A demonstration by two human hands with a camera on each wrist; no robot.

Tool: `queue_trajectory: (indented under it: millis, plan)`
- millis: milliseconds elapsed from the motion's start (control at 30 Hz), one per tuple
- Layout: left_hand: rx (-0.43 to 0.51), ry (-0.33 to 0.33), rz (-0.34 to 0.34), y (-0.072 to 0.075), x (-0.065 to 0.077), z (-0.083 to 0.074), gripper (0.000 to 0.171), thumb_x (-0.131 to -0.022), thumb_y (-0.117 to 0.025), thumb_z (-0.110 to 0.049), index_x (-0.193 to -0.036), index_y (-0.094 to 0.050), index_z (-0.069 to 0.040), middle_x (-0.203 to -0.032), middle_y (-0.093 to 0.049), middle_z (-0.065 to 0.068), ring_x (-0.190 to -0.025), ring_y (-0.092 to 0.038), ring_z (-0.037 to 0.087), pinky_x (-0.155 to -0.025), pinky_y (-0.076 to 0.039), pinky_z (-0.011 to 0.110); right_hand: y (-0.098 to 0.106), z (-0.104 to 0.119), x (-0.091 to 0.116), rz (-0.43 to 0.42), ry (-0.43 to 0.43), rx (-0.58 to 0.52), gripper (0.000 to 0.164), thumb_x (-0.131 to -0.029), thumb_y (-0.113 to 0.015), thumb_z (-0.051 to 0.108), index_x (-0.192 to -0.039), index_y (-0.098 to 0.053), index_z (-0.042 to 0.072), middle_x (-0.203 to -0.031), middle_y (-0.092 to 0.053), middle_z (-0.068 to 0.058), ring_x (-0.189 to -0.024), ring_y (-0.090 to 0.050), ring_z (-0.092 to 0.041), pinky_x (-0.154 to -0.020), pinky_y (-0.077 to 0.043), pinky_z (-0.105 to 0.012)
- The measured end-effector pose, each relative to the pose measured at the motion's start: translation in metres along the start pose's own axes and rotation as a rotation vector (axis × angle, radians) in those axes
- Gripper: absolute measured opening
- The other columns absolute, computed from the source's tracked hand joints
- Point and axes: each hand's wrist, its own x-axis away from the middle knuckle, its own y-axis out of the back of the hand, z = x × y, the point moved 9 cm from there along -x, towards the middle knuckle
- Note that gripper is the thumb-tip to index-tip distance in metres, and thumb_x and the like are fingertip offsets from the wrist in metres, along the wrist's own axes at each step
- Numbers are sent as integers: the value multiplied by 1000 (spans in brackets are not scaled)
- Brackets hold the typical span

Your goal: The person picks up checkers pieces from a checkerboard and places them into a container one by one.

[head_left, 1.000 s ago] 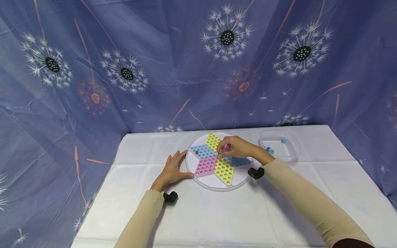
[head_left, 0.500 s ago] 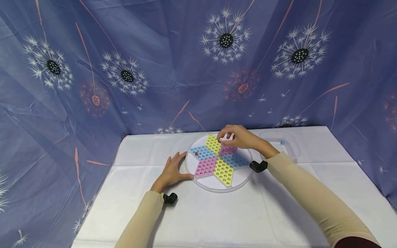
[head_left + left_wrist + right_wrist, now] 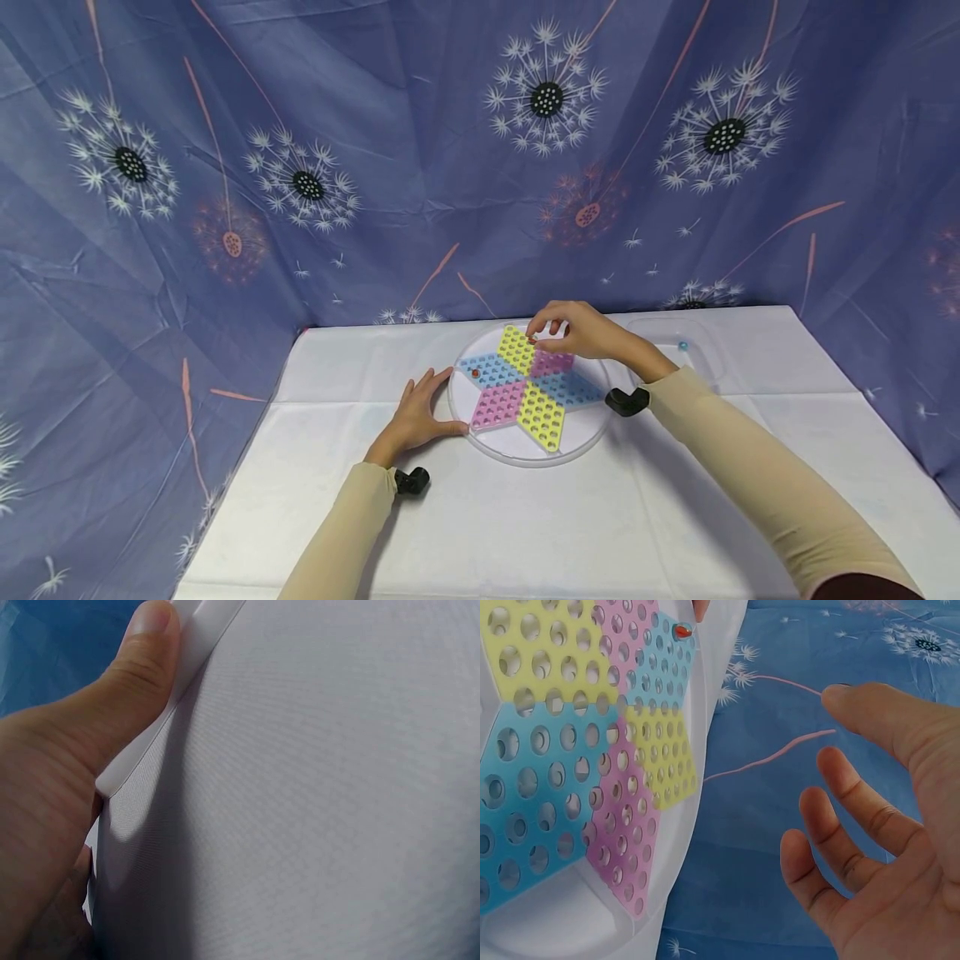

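Note:
My right hand [image 3: 585, 331] holds a small reddish marble [image 3: 532, 340] between thumb and fingers, above the far side of a round Chinese checkers board [image 3: 581, 427]. In the right wrist view that hand [image 3: 900, 810] has its other fingers loosely bent, and the marble is mostly hidden behind the thumb. A second marble [image 3: 476, 373], orange-red, sits in a hole of the left blue point. With fingers spread, my left hand [image 3: 415, 414] touches the board's left rim; its thumb [image 3: 146, 667] lies along the white edge in the left wrist view.
A clear plastic box [image 3: 705, 354] stands right of the board, partly hidden by the right forearm, with a blue marble [image 3: 682, 345] showing. A white cloth [image 3: 480, 533] covers the table. A blue dandelion-print curtain [image 3: 420, 150] hangs behind and at the sides.
My right hand has moved from over the board's middle to its far side with the reddish marble, then stayed nearly still. The forearm now covers more of the box. The left hand keeps its place.

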Motion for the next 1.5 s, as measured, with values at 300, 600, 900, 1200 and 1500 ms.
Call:
queue_trajectory:
  millis: [300,600,900,1200,1500]
  plan:
    - [0,-1,1,1,0,0,113,-70,-94,-45,-161,-36,-16,-167,-28,17,-157,-15,33,-129,1,51,0,-3,1,-3,-4,-1,20,-93,-78,14,-111,-77,23,-108,-67,0,-97,-62,-21,-76,-59,-36]
    - [11,-4,1,0,1,1,112,-70,-95,-44,-161,-37,-15,-166,-29,18,-157,-16,34,-128,1,52,2,-12,7,2,-35,-11,20,-94,-77,15,-112,-77,23,-110,-68,-1,-98,-62,-23,-78,-58,-38]
    - [10,-3,5,-2,1,2,111,-70,-94,-44,-161,-36,-16,-166,-29,18,-157,-15,35,-128,1,54,10,-24,19,-15,-35,12,19,-95,-77,19,-112,-77,26,-111,-69,-1,-97,-62,-22,-78,-58,-39]
    - [2,1,2,-3,0,3,113,-69,-95,-46,-161,-36,-17,-166,-29,16,-157,-16,33,-128,1,53,26,-41,38,-46,-73,39,21,-94,-77,17,-114,-76,24,-113,-70,1,-98,-63,-23,-79,-58,-39]
    - [0,-2,1,-1,0,2,114,-68,-95,-46,-161,-36,-18,-167,-28,16,-157,-15,33,-128,1,53,46,-67,60,-78,-129,68,21,-96,-75,17,-115,-75,24,-114,-71,0,-97,-63,-22,-80,-58,-41]
